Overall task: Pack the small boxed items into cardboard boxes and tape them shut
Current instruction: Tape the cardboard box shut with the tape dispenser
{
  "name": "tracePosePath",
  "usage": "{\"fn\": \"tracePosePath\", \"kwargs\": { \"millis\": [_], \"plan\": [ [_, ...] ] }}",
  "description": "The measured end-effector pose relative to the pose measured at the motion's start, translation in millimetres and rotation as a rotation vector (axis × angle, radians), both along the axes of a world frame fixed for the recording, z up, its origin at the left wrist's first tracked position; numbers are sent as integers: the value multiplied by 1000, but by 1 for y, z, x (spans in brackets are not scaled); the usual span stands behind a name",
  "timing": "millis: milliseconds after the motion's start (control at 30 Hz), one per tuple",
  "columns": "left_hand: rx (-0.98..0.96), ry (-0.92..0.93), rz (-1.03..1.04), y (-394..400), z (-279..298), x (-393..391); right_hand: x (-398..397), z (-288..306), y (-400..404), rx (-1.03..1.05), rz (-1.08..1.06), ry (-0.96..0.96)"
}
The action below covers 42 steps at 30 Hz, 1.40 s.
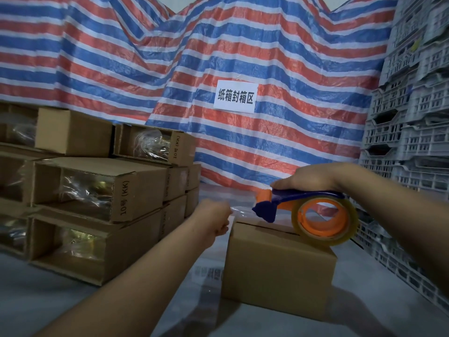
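A closed brown cardboard box point(277, 268) stands on the grey surface in front of me, its top flaps meeting at a seam. My right hand point(313, 178) grips a blue and orange tape dispenser point(303, 203) from above, holding it over the box top. Its roll of clear tape point(325, 218) rests on the box. My left hand point(213, 221) is at the box's far left corner and pinches the free end of the clear tape, which stretches to the dispenser's blue nose.
A stack of open-ended cardboard boxes point(97, 190) with plastic-wrapped goods fills the left. Grey plastic crates point(413, 117) tower at the right and run along the right edge. A striped tarp point(218, 57) with a white paper sign point(235, 97) hangs behind.
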<state>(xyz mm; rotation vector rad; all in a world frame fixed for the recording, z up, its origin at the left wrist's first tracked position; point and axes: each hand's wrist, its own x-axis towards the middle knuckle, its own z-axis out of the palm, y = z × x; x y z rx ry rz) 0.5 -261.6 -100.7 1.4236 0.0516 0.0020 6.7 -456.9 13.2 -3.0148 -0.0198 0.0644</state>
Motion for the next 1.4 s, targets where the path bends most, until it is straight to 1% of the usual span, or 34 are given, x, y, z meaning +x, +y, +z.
{"fn": "tracePosePath", "kwargs": {
  "millis": [67,133,233,400,700,900,1033,1267,1400],
  "plan": [
    [67,4,0,4,-4,3,3,-1,9,-95,24,-18],
    [59,39,-28,8,-8,2,4,-1,16,-141,32,-11],
    [14,72,-40,10,-14,1,5,-2,23,-137,25,21],
    [11,69,-44,10,-17,2,9,-4,25,-140,10,25],
    [159,-32,-93,21,-14,6,8,-5,27,-174,47,23],
    [288,-96,-72,28,-6,12,3,-4,29,-146,30,26],
    [312,-78,-90,29,-9,15,3,-4,27,-132,27,26],
    [293,-7,-142,25,-28,17,5,-6,31,-144,14,21],
    [339,-32,-118,13,-36,19,8,-10,29,-111,33,-17]
  ]
}}
